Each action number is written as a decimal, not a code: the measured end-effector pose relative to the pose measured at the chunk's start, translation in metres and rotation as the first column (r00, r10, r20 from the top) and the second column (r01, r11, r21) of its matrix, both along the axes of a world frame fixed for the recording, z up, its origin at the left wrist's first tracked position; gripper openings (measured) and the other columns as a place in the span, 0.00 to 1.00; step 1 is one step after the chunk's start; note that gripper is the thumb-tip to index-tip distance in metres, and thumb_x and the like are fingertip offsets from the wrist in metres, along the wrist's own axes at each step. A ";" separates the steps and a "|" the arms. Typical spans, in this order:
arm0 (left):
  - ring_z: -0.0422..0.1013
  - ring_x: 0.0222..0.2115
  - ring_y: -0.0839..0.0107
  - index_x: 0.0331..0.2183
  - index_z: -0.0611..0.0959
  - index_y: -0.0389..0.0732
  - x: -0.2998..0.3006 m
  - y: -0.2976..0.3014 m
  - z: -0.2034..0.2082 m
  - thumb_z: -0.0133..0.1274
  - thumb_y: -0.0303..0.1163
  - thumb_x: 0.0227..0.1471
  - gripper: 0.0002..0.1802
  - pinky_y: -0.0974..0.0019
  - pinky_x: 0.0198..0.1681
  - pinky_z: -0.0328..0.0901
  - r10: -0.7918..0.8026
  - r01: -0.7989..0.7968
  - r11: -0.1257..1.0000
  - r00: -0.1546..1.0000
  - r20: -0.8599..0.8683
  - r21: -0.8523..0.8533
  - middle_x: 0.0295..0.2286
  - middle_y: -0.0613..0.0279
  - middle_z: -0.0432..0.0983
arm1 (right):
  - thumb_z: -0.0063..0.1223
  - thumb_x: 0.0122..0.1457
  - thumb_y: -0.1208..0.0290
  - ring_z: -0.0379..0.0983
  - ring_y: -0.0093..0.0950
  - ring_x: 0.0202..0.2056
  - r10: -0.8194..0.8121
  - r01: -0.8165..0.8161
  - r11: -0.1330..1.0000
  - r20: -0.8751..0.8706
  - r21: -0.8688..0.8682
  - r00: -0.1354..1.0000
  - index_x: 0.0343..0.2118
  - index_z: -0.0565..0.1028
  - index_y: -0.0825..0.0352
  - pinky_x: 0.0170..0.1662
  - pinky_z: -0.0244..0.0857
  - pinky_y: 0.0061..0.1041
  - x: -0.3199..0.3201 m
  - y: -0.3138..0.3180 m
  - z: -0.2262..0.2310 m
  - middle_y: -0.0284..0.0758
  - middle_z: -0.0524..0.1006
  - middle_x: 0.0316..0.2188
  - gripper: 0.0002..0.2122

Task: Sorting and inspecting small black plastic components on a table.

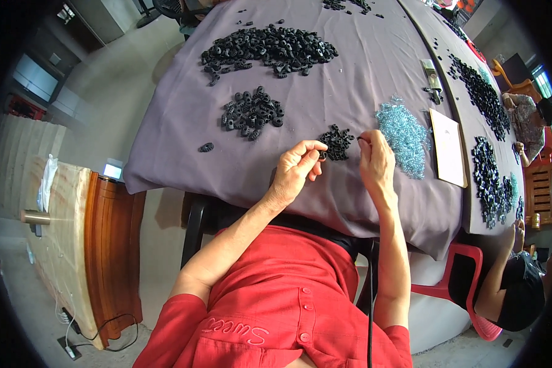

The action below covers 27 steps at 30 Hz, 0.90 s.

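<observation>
My left hand [295, 172] pinches a small black ring-like part [322, 155] between thumb and fingertips, at the near left edge of a small heap of black parts [338, 140]. On the other side of that heap, the fingers of my right hand [378, 161] are closed at their tips around a small dark piece [362, 140], mostly covered by the fingers. Just right of this hand spreads a heap of tiny clear-blue pieces [406, 138]. Farther left lies a loose pile of ridged black wheel-shaped parts [251, 113], with a single one [207, 147] apart from it.
A larger black pile [270, 49] covers the far part of the purple-grey cloth [184, 132]. At right are a pale flat board [449, 147] and a tube [431, 75]. Beyond, other people sit by more black piles [494, 184]. A red chair [466, 276] stands at lower right.
</observation>
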<state>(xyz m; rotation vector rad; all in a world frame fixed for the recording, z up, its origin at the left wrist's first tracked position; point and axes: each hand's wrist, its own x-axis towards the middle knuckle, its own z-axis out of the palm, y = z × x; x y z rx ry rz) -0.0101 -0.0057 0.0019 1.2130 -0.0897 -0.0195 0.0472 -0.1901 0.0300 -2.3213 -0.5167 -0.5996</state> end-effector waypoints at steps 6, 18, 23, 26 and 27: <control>0.62 0.19 0.84 0.41 0.76 0.43 -0.001 -0.005 0.012 0.44 0.37 0.59 0.12 0.80 0.22 0.58 0.014 -0.010 0.996 0.998 -0.056 0.084 0.20 0.71 0.69 | 0.49 0.57 0.78 0.70 0.17 0.26 0.450 0.037 0.692 -0.471 0.721 0.759 0.36 0.71 0.70 0.30 0.67 0.16 -0.048 0.025 -0.002 0.30 0.73 0.26 0.05; 0.62 0.16 0.85 0.37 0.74 0.42 0.000 -0.008 0.007 0.47 0.34 0.58 0.07 0.80 0.19 0.58 0.061 -0.053 0.987 0.997 -0.050 0.152 0.18 0.71 0.69 | 0.50 0.57 0.79 0.69 0.16 0.25 0.439 0.006 0.719 -0.462 0.694 0.771 0.36 0.70 0.71 0.29 0.66 0.15 -0.051 0.028 -0.004 0.31 0.73 0.26 0.05; 0.63 0.17 0.85 0.35 0.76 0.42 -0.001 -0.010 0.007 0.49 0.34 0.57 0.07 0.80 0.19 0.59 0.076 -0.072 0.980 0.997 -0.012 0.184 0.18 0.71 0.69 | 0.51 0.56 0.79 0.69 0.16 0.24 0.443 0.023 0.714 -0.477 0.700 0.759 0.35 0.70 0.70 0.28 0.65 0.15 -0.051 0.027 -0.001 0.31 0.73 0.26 0.05; 0.63 0.16 0.85 0.34 0.76 0.42 0.000 -0.009 0.003 0.50 0.34 0.56 0.06 0.80 0.19 0.59 0.070 -0.066 0.981 0.997 -0.014 0.183 0.18 0.71 0.69 | 0.51 0.55 0.80 0.68 0.16 0.23 0.485 0.040 0.692 -0.505 0.721 0.714 0.35 0.69 0.69 0.27 0.64 0.15 -0.048 0.025 -0.001 0.31 0.73 0.25 0.06; 0.63 0.16 0.85 0.34 0.76 0.41 0.000 -0.009 0.002 0.50 0.33 0.56 0.07 0.80 0.18 0.59 0.072 -0.068 0.983 0.997 -0.016 0.168 0.17 0.71 0.70 | 0.51 0.54 0.79 0.67 0.16 0.22 0.508 0.056 0.664 -0.505 0.745 0.697 0.33 0.69 0.69 0.26 0.64 0.15 -0.048 0.025 -0.002 0.29 0.72 0.24 0.05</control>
